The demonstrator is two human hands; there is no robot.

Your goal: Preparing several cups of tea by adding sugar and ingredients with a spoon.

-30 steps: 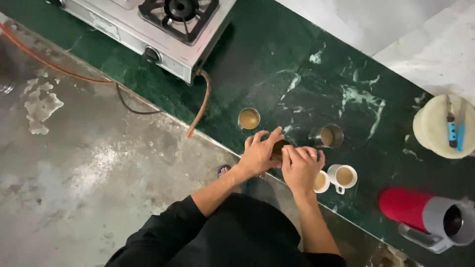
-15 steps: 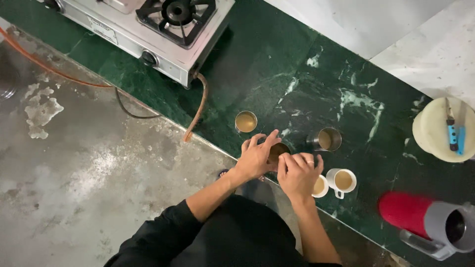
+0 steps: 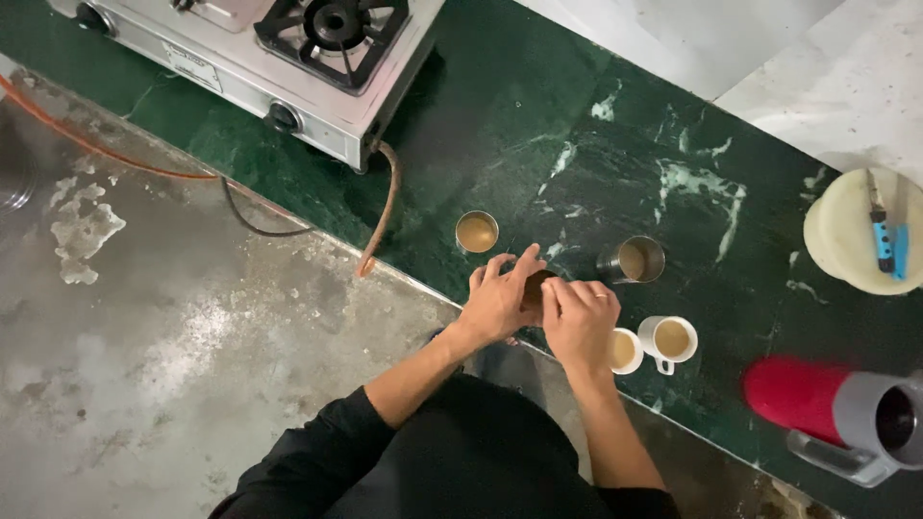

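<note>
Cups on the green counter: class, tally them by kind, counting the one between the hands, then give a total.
Steel cups: 3, the last held between the left hand and right hand
White mugs: 2
Total: 5

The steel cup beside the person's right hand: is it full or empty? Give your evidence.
Filled, though not to the brim. The steel cup stands upright on the green counter with light brown liquid visible inside.

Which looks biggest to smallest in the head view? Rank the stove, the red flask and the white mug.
1. Stove, though cut off by the frame edge.
2. Red flask.
3. White mug.
All rest on the same counter, so nearness hardly skews this.
</note>
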